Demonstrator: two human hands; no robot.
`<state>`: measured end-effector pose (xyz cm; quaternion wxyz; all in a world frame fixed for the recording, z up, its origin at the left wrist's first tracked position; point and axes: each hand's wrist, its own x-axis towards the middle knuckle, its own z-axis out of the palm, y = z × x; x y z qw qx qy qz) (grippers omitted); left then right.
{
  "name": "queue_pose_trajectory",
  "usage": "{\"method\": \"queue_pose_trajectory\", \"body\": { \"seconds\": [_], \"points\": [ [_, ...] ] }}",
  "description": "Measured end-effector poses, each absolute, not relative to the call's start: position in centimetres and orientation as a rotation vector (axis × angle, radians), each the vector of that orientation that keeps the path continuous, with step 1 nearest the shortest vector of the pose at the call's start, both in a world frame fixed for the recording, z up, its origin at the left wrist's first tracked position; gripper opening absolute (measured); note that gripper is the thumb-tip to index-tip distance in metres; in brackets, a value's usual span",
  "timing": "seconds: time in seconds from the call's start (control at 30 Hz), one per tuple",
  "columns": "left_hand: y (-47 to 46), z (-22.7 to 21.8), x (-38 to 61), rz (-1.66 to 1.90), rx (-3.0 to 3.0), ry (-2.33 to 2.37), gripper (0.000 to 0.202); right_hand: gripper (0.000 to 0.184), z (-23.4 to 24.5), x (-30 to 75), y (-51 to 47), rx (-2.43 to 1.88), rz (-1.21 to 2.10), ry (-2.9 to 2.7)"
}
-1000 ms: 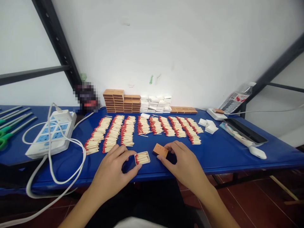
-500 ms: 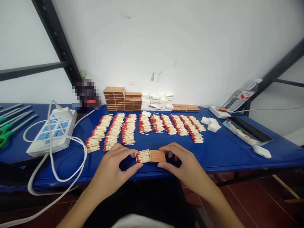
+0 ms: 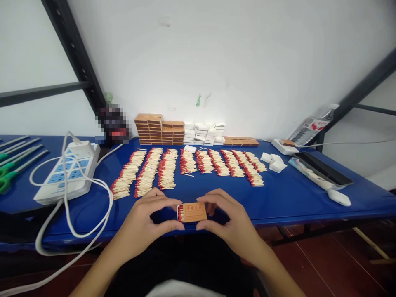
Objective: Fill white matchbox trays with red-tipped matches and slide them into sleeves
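Half-curled L hand [image 3: 148, 216] pinches white cardboard tray [image 3: 177, 214] of red-tipped matches [image 3: 181, 213], now mostly in rectangular orange-brown cardboard sleeve [image 3: 195, 212] pinched by half-curled R hand [image 3: 229, 216] (0.5 s ago: only at mouth), box nearly closed, near ctr, blue table [image 3: 287, 194].

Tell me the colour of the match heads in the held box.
Red; the match heads show in the head view.
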<state>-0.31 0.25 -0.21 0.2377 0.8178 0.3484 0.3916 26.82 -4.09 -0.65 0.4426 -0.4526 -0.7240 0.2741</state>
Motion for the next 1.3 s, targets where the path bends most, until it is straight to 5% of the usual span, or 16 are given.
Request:
{"method": "queue_pose_trajectory", "body": {
  "seconds": [0.2,0.47,0.7,1.0,1.13,1.3],
  "points": [
    [0.1,0.2,-0.1,1.032,2.255,0.869,0.067,0.052,-1.1,24.4,-4.4,-0.962,0.821,-1.84],
    [0.0,0.3,-0.2,1.024,2.264,0.881,0.068,0.055,-0.6,24.5,-4.8,-0.976,0.899,-1.881],
    [-0.2,0.4,0.2,1.049,2.339,0.864,0.017,0.013,0.6,26.3,-4.0,-1.02,0.882,-1.949],
    [-0.3,0.4,0.1,0.947,2.338,0.913,0.029,0.023,0.6,26.6,-3.3,-0.892,1.015,-1.738],
    [-0.7,1.2,0.2,0.921,2.324,0.857,0.013,0.026,-0.2,25.5,-3.5,-0.822,1.183,-1.654],
    [-0.8,1.3,0.4,0.967,2.299,0.882,0.021,0.032,0.0,24.9,-3.7,-0.894,1.058,-1.73]
  ]
}}
